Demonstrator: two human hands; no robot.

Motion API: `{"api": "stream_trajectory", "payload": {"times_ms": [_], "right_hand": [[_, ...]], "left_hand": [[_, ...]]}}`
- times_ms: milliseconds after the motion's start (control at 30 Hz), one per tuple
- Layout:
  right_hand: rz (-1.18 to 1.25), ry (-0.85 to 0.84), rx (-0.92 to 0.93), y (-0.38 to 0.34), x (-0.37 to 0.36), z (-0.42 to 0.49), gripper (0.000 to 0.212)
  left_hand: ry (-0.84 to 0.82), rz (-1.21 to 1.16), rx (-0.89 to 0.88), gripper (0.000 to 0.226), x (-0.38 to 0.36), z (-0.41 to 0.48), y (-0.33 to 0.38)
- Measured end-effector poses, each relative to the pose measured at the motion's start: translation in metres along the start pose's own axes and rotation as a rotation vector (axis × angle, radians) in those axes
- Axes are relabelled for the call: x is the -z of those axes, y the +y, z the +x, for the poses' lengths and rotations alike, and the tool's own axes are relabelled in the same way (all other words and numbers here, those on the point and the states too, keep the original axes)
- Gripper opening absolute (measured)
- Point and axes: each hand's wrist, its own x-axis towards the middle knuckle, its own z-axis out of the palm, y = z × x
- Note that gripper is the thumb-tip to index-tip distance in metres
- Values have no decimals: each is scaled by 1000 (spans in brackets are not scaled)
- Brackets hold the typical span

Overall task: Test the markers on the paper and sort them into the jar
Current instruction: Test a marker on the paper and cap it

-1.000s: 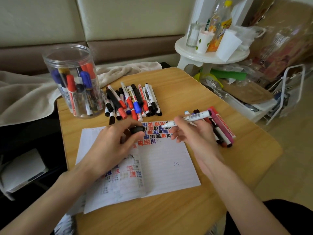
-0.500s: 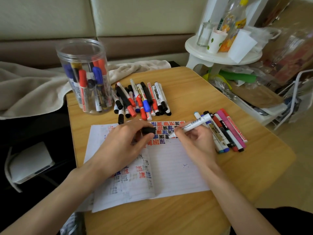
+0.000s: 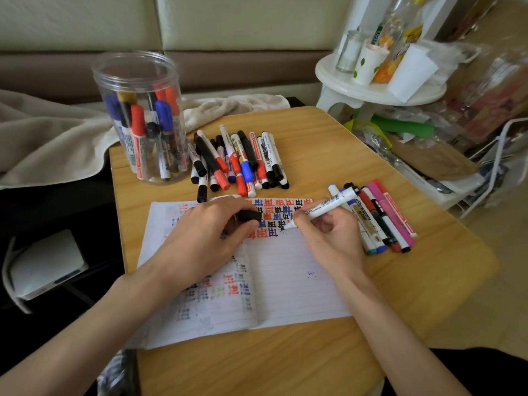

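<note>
My right grip (image 3: pixel 331 238) pinches a white marker (image 3: pixel 325 205), tip on the paper (image 3: pixel 285 275). My left grip (image 3: pixel 208 235), resting on the paper, holds a black cap (image 3: pixel 250 216). On the worktop (image 3: pixel 314 150): jar (image 3: pixel 137 115) at 11 o'clock, marker pile (image 3: pixel 240 161) at 12, marker row (image 3: pixel 383 221) at 3.

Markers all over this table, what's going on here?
A person is testing them. The right hand holds an uncapped white marker, tip down at the paper beside rows of test marks. The left hand pinches a black cap. The jar holds several markers; one pile lies beside it, another row right of the paper.
</note>
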Motion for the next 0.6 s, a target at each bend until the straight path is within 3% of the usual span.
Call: {"api": "stream_trajectory", "payload": {"times_ms": [600], "right_hand": [[-9,-24,23,-2,2,-3,7]], "left_hand": [[4,-1,4,23,-1,0,-2]]}}
